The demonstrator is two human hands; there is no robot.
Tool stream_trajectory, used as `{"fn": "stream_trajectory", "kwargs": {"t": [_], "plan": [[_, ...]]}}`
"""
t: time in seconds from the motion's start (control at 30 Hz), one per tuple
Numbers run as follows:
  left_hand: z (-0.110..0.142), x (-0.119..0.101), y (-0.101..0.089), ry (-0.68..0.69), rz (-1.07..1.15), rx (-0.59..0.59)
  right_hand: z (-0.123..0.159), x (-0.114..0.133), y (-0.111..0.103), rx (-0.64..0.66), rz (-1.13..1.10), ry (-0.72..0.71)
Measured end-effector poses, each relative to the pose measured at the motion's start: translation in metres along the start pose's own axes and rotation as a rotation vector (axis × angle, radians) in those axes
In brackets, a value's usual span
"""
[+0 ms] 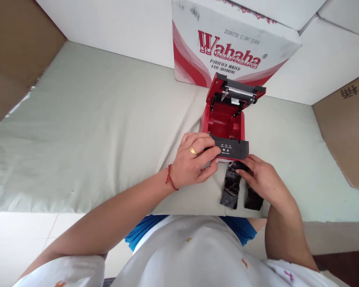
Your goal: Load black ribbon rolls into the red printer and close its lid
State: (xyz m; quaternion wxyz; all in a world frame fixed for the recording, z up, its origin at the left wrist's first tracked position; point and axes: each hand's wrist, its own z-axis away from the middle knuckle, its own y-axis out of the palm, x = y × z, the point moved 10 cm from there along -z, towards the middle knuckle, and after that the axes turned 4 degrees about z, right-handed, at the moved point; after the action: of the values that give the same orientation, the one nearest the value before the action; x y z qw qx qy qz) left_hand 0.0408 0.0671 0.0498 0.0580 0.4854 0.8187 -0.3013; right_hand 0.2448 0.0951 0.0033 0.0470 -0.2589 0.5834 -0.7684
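A small red and black thermal printer [242, 123] stands on the cloth with its lid [237, 91] raised, its red paper bay showing bare inside. My left hand [197, 157] grips the front left corner of its black button panel [231, 148], fingers on top and the thumb in front. Below the front edge hang two wrinkled, shiny black strips, a left strip [231, 187] and a right strip [253, 199]. My right hand [265, 175] is closed at the front right corner, its thumb on the upper end of the strips. Its other fingertips are partly hidden.
Behind the printer stands a white and red Wahaha water carton [227, 48] against white boxes. Brown cardboard [347, 127] borders the right side, and more cardboard [18, 52] the left. A pale green cloth [107, 119] covers the surface, whose front edge runs close to my body.
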Motion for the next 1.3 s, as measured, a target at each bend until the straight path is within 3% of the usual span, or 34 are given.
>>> {"fn": "stream_trajectory", "kwargs": {"t": [0.1,0.2,0.27,0.33,0.43,0.57,0.77,0.9,1.17,1.23,1.3], "plan": [[-0.001,-0.002,0.000,0.006,-0.004,0.005,0.008,0.013,-0.003,0.104,0.015,-0.104],[-0.002,-0.004,-0.002,0.019,0.000,-0.012,0.025,0.041,-0.031,0.198,-0.076,-0.313],[-0.002,-0.004,-0.003,0.018,-0.005,-0.023,0.025,0.054,-0.065,0.113,-0.113,-0.373],[-0.002,-0.004,-0.003,0.010,-0.014,-0.029,0.011,0.056,-0.095,-0.046,-0.114,-0.327],[-0.002,-0.004,-0.003,0.015,-0.015,-0.051,-0.025,0.050,-0.114,-0.244,-0.072,-0.185],[0.002,-0.002,-0.004,0.006,-0.040,-0.078,-0.073,0.055,-0.103,-0.309,0.020,-0.139],[0.003,-0.023,-0.002,0.142,-0.076,-0.035,-0.110,0.067,-0.083,-0.208,0.252,-0.092],[0.002,-0.032,0.002,0.187,-0.072,0.018,-0.120,0.066,-0.075,-0.140,0.359,-0.018],[0.003,-0.029,0.008,0.177,-0.104,0.068,-0.133,0.063,-0.061,-0.091,0.437,0.056],[0.002,-0.032,0.010,0.184,-0.153,0.080,-0.126,0.071,-0.065,-0.134,0.365,0.004],[0.002,-0.034,0.011,0.193,-0.221,0.084,-0.111,0.084,-0.083,-0.266,0.239,-0.085]]}}
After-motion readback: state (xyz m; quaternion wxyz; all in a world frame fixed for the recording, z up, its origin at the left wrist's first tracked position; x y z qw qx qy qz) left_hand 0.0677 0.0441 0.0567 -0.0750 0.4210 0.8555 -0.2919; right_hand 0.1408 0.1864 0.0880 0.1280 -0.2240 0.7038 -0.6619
